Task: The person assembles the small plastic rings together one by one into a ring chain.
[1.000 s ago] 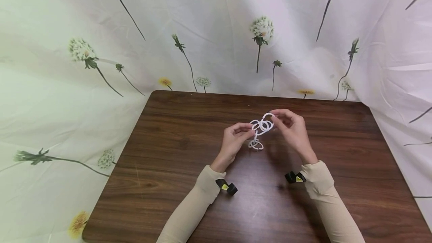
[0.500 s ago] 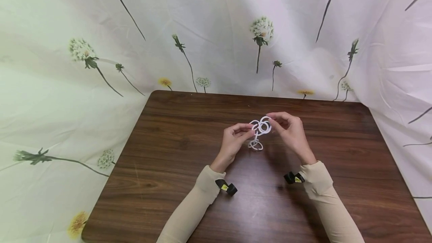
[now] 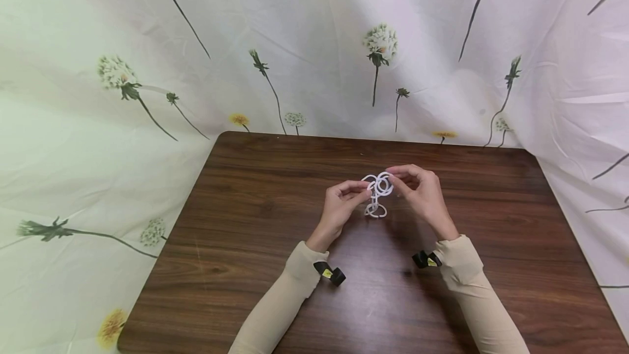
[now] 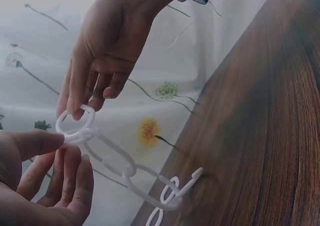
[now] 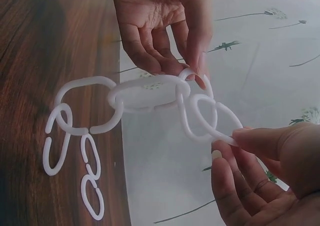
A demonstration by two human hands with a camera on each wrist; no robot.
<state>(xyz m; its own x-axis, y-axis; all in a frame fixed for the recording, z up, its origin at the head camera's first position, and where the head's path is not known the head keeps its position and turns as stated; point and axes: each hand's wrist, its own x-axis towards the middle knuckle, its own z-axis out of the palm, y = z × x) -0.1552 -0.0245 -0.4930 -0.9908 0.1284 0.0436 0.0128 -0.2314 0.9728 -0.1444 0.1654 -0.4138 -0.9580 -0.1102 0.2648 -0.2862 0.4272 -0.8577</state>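
Both hands hold a white plastic chain (image 5: 114, 96) of open-gapped oval links above the table. My left hand (image 3: 340, 206) pinches one link (image 5: 183, 117) between thumb and fingers. From the other side, my right hand (image 3: 426, 200) pinches the end link (image 5: 201, 119) with thumb and forefinger. These two links overlap closely, and in the right wrist view they look looped through each other. Several more links trail off from the left hand's link, with the smaller links (image 5: 91, 198) hanging lowest.
A dark wood-grain table (image 3: 245, 223) lies under the hands. Behind it and along its sides hangs a white cloth (image 3: 324, 81) printed with dandelions. Black wrist cameras (image 3: 337, 276) are strapped over the beige sleeves.
My right hand has moved slightly left and down toward the left hand, drawing its link over the others. The left hand stays in place; the hanging links have swung a little.
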